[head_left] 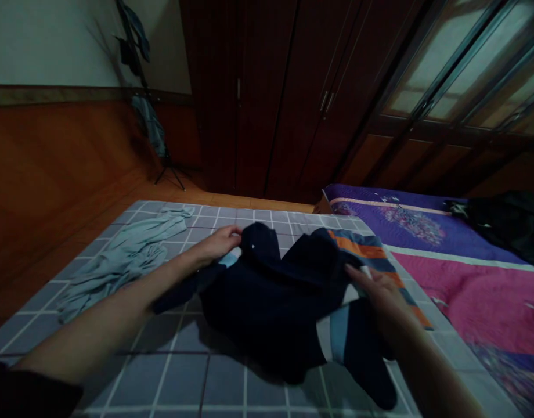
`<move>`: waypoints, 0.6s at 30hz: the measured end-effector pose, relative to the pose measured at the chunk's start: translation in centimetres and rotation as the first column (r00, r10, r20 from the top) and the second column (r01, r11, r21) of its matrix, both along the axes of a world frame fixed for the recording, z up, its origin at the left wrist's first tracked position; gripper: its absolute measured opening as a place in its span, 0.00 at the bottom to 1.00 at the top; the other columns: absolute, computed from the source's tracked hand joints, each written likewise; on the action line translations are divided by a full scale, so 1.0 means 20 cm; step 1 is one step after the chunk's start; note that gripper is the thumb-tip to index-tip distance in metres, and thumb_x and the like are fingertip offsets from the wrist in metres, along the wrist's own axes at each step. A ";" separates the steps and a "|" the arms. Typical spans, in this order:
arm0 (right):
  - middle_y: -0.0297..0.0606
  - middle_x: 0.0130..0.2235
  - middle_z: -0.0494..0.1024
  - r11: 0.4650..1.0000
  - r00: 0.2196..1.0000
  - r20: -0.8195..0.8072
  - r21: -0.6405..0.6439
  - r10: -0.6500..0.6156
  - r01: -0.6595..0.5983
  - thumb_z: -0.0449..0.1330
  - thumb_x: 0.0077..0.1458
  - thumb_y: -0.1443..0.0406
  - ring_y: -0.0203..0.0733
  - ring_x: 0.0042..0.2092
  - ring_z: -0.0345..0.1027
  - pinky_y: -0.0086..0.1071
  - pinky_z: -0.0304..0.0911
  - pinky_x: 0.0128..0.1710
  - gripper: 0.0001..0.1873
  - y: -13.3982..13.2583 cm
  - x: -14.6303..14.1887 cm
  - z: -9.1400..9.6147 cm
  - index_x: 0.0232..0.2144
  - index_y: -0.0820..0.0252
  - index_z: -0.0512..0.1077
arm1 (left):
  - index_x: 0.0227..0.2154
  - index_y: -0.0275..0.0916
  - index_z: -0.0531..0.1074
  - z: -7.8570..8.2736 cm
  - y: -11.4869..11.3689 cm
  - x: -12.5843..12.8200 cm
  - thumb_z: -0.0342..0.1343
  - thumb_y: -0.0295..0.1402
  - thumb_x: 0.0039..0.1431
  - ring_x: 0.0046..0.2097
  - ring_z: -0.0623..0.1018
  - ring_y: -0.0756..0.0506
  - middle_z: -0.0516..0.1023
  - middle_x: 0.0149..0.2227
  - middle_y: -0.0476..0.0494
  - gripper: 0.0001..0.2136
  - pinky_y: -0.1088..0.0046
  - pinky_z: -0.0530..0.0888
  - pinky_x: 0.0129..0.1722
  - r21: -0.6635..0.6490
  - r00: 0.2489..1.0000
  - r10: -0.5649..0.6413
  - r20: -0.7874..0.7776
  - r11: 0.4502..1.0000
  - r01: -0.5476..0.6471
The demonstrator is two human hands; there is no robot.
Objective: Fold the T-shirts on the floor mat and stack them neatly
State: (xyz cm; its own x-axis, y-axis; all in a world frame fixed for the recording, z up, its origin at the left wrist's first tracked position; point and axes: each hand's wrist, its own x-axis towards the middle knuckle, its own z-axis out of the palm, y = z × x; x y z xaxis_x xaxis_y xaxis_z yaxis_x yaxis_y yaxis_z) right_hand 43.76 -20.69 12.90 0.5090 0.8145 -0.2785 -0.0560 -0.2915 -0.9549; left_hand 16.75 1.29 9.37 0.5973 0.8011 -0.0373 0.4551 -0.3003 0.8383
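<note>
Two hands grip a dark shirt (267, 296): left hand (215, 245) at eleven o'clock, fingers (231, 233) curled; right hand (374, 293) at three, fingers (352, 274) pinching its striped edge (363, 255).

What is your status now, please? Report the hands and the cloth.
Left hand on dark navy garment. Right hand at its striped edge. Light blue cloth lies beside, not in the way.

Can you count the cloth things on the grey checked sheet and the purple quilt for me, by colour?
Pale blue crumpled cloth: 1
Dark navy garment with orange-striped trim: 1
Black fabric bundle: 1
Total: 3
</note>
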 end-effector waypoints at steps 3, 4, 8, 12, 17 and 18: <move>0.34 0.19 0.71 0.998 0.999 0.022 -0.052 0.024 -0.023 0.65 0.40 0.50 0.41 0.22 0.67 0.32 0.62 0.22 0.20 0.10 -0.02 -0.22 0.19 0.57 0.65 | 0.39 0.35 0.72 -0.21 -0.02 -0.02 0.52 0.40 0.53 0.37 0.76 0.42 0.78 0.35 0.42 0.15 0.68 0.71 0.37 0.060 0.980 0.044 -0.196 0.998 -0.033; 0.34 0.18 0.71 0.998 0.997 0.057 -0.054 0.042 -0.039 0.64 0.41 0.49 0.41 0.22 0.67 0.32 0.62 0.22 0.20 0.11 -0.01 -0.29 0.19 0.57 0.65 | 0.38 0.35 0.72 -0.26 -0.05 -0.04 0.53 0.40 0.52 0.38 0.76 0.42 0.77 0.36 0.41 0.15 0.67 0.71 0.39 0.075 0.978 0.047 -0.203 0.997 -0.033; 0.33 0.18 0.70 0.990 0.939 0.314 -0.086 0.138 -0.116 0.57 0.46 0.47 0.41 0.22 0.66 0.31 0.58 0.22 0.21 0.08 0.06 -0.41 0.19 0.57 0.64 | 0.39 0.39 0.73 -0.30 -0.18 -0.10 0.55 0.42 0.54 0.47 0.73 0.40 0.75 0.43 0.41 0.14 0.66 0.67 0.47 0.288 0.968 0.027 -0.248 0.956 0.047; 0.38 0.27 0.76 0.978 0.750 0.628 -0.157 0.208 -0.140 0.57 0.46 0.52 0.45 0.30 0.70 0.34 0.62 0.29 0.16 0.05 0.10 -0.41 0.28 0.59 0.70 | 0.37 0.39 0.74 -0.30 -0.27 -0.06 0.58 0.42 0.54 0.46 0.72 0.39 0.75 0.41 0.41 0.13 0.64 0.66 0.47 0.487 0.935 0.010 -0.354 0.856 0.175; 0.39 0.29 0.77 0.959 0.611 0.747 -0.271 0.262 -0.079 0.51 0.47 0.57 0.49 0.33 0.72 0.37 0.63 0.33 0.17 0.04 0.09 -0.44 0.35 0.59 0.72 | 0.30 0.37 0.73 -0.35 -0.26 0.04 0.54 0.33 0.55 0.44 0.73 0.39 0.76 0.36 0.39 0.06 0.61 0.65 0.48 0.454 0.941 0.061 -0.332 0.885 0.103; 0.39 0.27 0.77 0.959 0.606 0.753 -0.277 0.259 -0.066 0.50 0.47 0.57 0.49 0.31 0.72 0.37 0.63 0.31 0.17 0.04 0.09 -0.43 0.33 0.59 0.72 | 0.28 0.37 0.73 -0.34 -0.24 0.05 0.52 0.31 0.56 0.42 0.74 0.40 0.76 0.34 0.40 0.06 0.62 0.66 0.47 0.441 0.946 0.074 -0.317 0.894 0.078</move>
State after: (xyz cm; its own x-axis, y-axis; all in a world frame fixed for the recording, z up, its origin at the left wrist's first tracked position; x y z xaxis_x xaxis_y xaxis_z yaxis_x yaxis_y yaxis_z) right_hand 45.63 -19.98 4.33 0.4755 0.8796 -0.0090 0.7426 -0.4069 -0.5320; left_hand 17.70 -3.55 2.48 0.6152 0.7772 0.1325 0.6720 -0.6048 0.4274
